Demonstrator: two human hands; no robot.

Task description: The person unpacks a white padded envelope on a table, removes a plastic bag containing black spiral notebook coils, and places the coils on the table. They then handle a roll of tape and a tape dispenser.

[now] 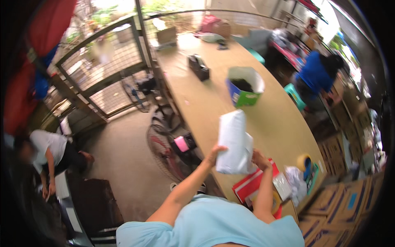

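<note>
Head view, looking down along a long wooden counter [214, 99]. You hold a white padded parcel [234, 142] upright above the counter's near end, with both hands clamped on its lower part: your left hand [214, 154] grips the left bottom corner, your right hand [260, 158] the right bottom edge. The parcel looks plump and closed, its plastic skin smooth, pale and unmarked on the side facing you; whether the far side carries a label cannot be told. As a judgement, the packing seems done and the parcel is not yet set down. Below it, at the near edge, lie red folders [251, 185], crumpled white plastic [297, 183] and a tape roll [304, 161]. Midway along the counter stands an open green and blue box [243, 88], and further up a dark tape dispenser [199, 66].
</note>
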